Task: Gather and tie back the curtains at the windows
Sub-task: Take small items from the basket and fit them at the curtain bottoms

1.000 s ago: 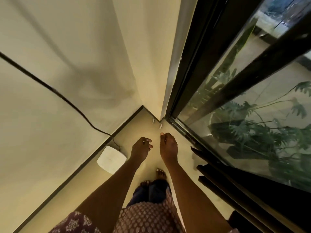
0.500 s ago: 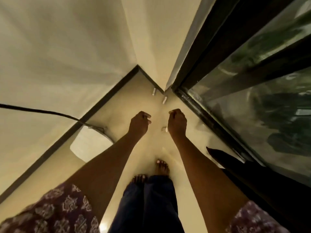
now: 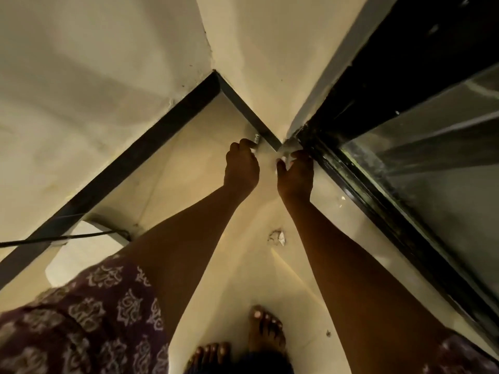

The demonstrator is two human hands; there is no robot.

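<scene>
While both arms reach down toward the floor corner, the left hand (image 3: 241, 168) is seen from the back with its fingers curled under; the forefinger tip lies against a small pale cylindrical object (image 3: 256, 138) at the foot of the dark skirting (image 3: 140, 155). Whether the fingers actually pinch that object cannot be told, since the palm side is hidden.

Just beside it, the right hand (image 3: 296, 175) has its thumb and fingers bent toward each other around a second small pale object (image 3: 283, 160) on the floor (image 3: 189, 163). Contact appears at the thumb tip, but a firm grip cannot be confirmed. The two hands are near one another and not touching.

Beyond the fingertips the two skirting runs meet at the wall corner (image 3: 216, 72). To the right of the right hand's fingers runs the black window frame (image 3: 351, 184) with its glass pane (image 3: 432, 157) behind it. No curtain fabric can be identified with certainty anywhere near the fingers.

Nearer the person than the fingers, a small scrap of debris (image 3: 276, 237) lies on the floor between the forearms. Well behind the left hand's fingers, a black cable (image 3: 67, 237) runs to a white device (image 3: 78, 255) by the skirting. Two bare feet (image 3: 266, 330) and a patterned purple garment (image 3: 89, 314) occupy the lower edge of view.
</scene>
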